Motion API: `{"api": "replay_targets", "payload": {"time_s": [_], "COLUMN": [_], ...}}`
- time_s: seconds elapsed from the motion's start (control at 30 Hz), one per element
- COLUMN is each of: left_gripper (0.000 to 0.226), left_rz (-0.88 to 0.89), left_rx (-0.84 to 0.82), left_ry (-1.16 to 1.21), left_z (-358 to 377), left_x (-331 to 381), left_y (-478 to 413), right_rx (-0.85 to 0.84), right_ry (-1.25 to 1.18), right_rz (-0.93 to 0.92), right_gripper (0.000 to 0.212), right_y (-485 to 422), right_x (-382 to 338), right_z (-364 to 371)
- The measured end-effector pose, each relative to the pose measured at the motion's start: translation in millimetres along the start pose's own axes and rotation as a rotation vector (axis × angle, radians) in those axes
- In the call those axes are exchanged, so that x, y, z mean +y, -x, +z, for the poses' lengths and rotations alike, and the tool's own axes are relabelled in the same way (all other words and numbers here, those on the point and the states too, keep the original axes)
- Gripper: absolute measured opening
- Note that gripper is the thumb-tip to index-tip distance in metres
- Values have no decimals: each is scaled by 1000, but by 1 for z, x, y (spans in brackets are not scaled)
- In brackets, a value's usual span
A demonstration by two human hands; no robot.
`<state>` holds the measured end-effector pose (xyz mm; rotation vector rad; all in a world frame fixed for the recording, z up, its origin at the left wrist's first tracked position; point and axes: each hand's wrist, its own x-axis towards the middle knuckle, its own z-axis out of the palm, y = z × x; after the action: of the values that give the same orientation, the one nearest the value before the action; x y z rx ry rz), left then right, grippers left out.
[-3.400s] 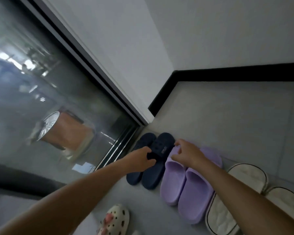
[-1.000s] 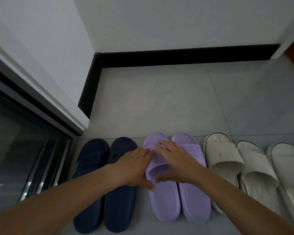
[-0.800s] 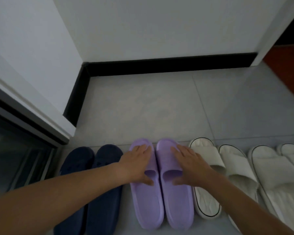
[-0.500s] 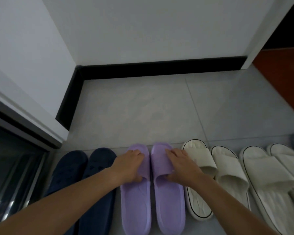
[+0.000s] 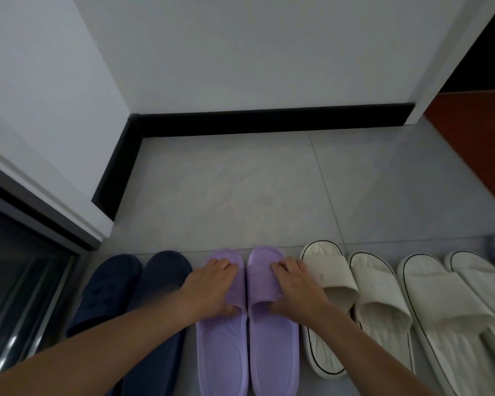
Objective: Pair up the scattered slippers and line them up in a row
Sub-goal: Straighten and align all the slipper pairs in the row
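The left hand (image 5: 212,287) is off the navy slippers (image 5: 160,270) and now grips the left purple slipper (image 5: 222,347); the right hand (image 5: 295,290) now holds the right purple slipper (image 5: 273,347). That pair, skewed before, now lies straight, side by side.

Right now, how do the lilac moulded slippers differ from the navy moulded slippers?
The lilac moulded slippers are gripped, one by the left hand and one by the right hand; no hand holds the navy moulded slippers. Navy ends the row beside the glass door; lilac sits second. Both pairs point toes at the wall.
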<state>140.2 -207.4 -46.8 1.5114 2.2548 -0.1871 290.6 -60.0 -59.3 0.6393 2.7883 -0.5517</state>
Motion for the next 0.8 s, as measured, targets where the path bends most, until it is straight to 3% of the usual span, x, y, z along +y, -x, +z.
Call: {"api": "replay_targets", "payload": {"time_s": [0.8], "left_gripper": [72], "left_rz": [-9], "left_rx": [-13], "left_ry": [-34], "left_z": [2], "left_x": [-1], "left_y": [2], "right_rx": [13], "right_ry": [-31], "right_rz": [-12], "right_gripper": [86], "right_y": [4], "right_x": [-1], "right_z": [5]}}
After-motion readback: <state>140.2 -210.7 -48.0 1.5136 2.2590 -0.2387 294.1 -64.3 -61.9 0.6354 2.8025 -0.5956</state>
